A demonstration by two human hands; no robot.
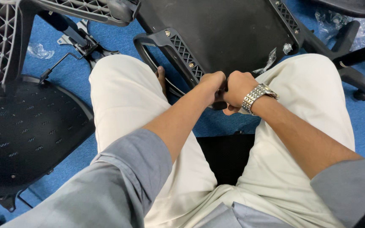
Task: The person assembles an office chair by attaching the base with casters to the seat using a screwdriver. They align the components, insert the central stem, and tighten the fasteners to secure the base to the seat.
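Both hands, the left hand [211, 84] and right hand [237, 89], are clenched together on a dark tool at the upturned chair seat [224, 33]'s near edge, beside the armrest bracket [178, 52]; a steady, square grip there looks best.

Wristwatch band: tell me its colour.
Silver metal links, on the right wrist; the watch shows best in the head view.

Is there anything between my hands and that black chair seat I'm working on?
Nothing visible. Both the left hand and right hand are clenched together right at the near edge of the seat, by its armrest bracket.
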